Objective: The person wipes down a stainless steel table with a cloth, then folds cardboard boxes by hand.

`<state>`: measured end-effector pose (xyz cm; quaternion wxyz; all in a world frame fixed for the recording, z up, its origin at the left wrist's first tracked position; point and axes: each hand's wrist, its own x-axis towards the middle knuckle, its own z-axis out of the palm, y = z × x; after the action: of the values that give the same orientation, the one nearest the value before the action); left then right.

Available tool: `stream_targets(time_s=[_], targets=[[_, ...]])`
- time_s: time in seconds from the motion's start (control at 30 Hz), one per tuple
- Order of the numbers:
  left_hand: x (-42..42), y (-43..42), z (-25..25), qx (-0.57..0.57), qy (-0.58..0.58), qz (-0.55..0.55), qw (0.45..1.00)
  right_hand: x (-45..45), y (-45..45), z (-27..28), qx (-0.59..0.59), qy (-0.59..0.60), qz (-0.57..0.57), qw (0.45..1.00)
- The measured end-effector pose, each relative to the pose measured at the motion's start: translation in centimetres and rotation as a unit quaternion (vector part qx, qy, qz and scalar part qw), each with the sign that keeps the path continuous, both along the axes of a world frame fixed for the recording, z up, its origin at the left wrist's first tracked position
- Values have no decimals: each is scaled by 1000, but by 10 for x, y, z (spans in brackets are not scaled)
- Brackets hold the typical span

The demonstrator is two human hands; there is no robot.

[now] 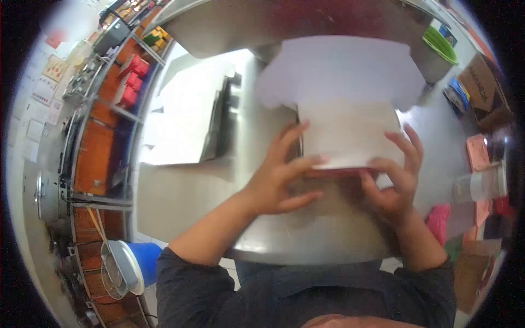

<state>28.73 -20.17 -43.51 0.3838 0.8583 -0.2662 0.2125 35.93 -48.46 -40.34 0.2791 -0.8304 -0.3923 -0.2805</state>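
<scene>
In front of me on the metal table lies a partly folded cardboard box (350,134), white inside, with a reddish front edge. Its wide white lid panel (344,71) spreads away from me, blurred by motion. My left hand (281,177) is at the box's near left corner, fingers spread, with fingertips over its edge. At the near right corner my right hand (398,180) has thumb and forefinger closed about the front edge. To the left sits a stack of flat white cardboard sheets (188,115) with dark sides.
The metal table (306,235) has a rounded near edge close to my body. On the left are shelves with red items (131,82) and a blue bucket (145,265) with a strainer (112,270). A brown carton (481,87) and a green-rimmed bin (440,46) stand at the right.
</scene>
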Motion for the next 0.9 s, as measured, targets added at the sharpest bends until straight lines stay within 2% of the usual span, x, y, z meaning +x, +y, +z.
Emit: stream_targets(time_s=[0.27, 0.5, 0.6, 0.7, 0.8, 0.9], targets=[[1, -3, 1, -10, 9, -10, 1000, -1, -6, -4, 12, 62, -12, 998], [-5, -1, 0, -39, 80, -28, 996, 4, -19, -14, 13, 100, 9, 995], [-2, 1, -2, -60, 89, -9, 994, 6, -12, -25, 70, 90, 1, 993], [7, -7, -13, -80, 49, 22, 995, 10, -6, -34, 110, 89, 34, 989], [4, -12, -24, -38, 4, 62, 997, 13, -1, -54, 151, 47, 45, 986], [-6, -14, -27, 9, -5, 74, 997, 3, 11, -52, 192, 59, 23, 979]])
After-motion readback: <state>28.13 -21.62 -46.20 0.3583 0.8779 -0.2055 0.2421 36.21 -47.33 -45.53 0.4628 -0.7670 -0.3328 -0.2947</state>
